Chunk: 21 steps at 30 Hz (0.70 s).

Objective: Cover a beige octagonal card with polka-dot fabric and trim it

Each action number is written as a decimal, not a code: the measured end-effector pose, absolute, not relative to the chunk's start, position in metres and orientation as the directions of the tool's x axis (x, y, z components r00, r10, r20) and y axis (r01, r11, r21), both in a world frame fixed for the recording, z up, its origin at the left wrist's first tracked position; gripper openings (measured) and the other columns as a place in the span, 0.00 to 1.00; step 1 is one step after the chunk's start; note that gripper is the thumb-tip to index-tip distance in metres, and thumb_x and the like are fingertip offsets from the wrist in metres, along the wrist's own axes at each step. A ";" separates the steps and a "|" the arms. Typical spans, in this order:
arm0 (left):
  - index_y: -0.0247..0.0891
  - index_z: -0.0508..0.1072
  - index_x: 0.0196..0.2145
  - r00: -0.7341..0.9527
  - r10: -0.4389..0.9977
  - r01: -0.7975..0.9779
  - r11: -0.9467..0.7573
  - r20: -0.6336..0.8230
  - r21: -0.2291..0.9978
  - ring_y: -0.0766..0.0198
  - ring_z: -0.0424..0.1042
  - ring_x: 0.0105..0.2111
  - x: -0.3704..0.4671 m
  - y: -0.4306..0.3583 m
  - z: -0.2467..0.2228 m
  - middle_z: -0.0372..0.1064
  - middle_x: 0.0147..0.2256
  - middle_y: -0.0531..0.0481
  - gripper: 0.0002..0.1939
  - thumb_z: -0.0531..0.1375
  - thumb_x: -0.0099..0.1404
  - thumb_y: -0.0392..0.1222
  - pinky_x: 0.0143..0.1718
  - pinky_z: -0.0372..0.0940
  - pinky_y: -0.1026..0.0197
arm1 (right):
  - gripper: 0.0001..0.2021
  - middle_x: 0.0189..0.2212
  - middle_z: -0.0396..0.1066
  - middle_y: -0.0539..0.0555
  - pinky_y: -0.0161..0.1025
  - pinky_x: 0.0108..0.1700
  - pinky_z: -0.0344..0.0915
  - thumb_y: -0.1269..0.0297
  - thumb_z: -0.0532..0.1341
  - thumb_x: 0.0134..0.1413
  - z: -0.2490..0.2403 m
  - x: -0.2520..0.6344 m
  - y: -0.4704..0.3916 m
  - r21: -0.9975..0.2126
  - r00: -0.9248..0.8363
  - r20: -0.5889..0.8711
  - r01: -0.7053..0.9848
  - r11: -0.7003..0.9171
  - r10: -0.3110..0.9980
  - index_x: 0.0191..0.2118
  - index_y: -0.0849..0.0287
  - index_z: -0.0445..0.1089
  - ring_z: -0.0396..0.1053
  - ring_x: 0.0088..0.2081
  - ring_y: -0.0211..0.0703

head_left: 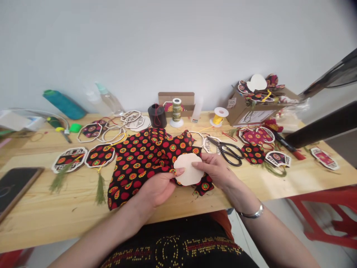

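A pale, scallop-edged flat piece is held up between both hands over the table's front edge. My left hand grips its left side, thumb on the face, with patterned cloth under the fingers. On the right side, my right hand pinches the piece with its thumb on top; the other fingers are behind it. Black cloth with red and yellow round patterns spreads to the left and behind the piece. Black-handled scissors lie just beyond my right hand.
Finished tasselled ornaments lie on the left, near a phone. Thread spools and a black cone stand along the wall. A full cardboard box and a black pole occupy the right.
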<state>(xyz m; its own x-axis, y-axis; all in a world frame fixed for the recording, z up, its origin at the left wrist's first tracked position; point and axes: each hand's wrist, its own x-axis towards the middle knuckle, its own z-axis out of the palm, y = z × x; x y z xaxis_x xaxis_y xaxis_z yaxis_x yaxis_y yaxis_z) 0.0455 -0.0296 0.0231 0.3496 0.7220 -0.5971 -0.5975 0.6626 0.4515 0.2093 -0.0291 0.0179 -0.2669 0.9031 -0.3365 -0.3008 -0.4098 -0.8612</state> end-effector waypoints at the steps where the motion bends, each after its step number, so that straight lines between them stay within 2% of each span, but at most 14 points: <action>1: 0.35 0.67 0.59 0.348 0.722 -0.592 0.664 -0.598 0.457 0.53 0.72 0.52 0.045 -0.030 0.023 0.74 0.51 0.41 0.34 0.59 0.56 0.18 0.62 0.59 0.52 | 0.12 0.26 0.78 0.50 0.36 0.33 0.70 0.60 0.72 0.38 0.019 0.209 -0.029 -0.864 -0.271 -0.332 -0.298 -0.406 0.904 0.32 0.60 0.78 0.72 0.27 0.37; 7: 0.35 0.66 0.60 0.285 0.719 -0.566 0.660 -0.633 0.495 0.56 0.73 0.51 0.043 -0.033 0.030 0.76 0.49 0.42 0.34 0.58 0.56 0.17 0.60 0.62 0.55 | 0.12 0.25 0.77 0.50 0.35 0.32 0.70 0.59 0.72 0.38 0.019 0.207 -0.027 -0.871 -0.286 -0.318 -0.290 -0.398 0.904 0.32 0.59 0.78 0.72 0.27 0.37; 11: 0.34 0.68 0.59 0.305 0.706 -0.558 0.676 -0.639 0.481 0.55 0.74 0.50 0.042 -0.033 0.030 0.77 0.48 0.43 0.34 0.57 0.55 0.16 0.58 0.64 0.56 | 0.12 0.24 0.77 0.50 0.34 0.32 0.69 0.59 0.72 0.40 0.014 0.206 -0.027 -0.875 -0.290 -0.302 -0.294 -0.385 0.908 0.31 0.59 0.78 0.71 0.26 0.36; 18: 0.34 0.66 0.60 0.353 0.652 -0.507 0.736 -0.671 0.449 0.54 0.73 0.50 0.039 -0.032 0.026 0.77 0.47 0.41 0.32 0.53 0.60 0.18 0.59 0.62 0.50 | 0.10 0.25 0.77 0.49 0.34 0.33 0.69 0.60 0.71 0.42 0.013 0.206 -0.028 -0.879 -0.304 -0.281 -0.299 -0.371 0.910 0.32 0.59 0.78 0.72 0.27 0.36; 21: 0.33 0.67 0.59 0.379 0.673 -0.547 0.717 -0.635 0.433 0.53 0.71 0.53 0.039 -0.031 0.024 0.76 0.48 0.40 0.32 0.54 0.59 0.17 0.62 0.59 0.49 | 0.11 0.26 0.77 0.50 0.35 0.34 0.69 0.60 0.71 0.42 0.013 0.207 -0.028 -0.881 -0.298 -0.289 -0.288 -0.375 0.910 0.34 0.58 0.78 0.72 0.28 0.36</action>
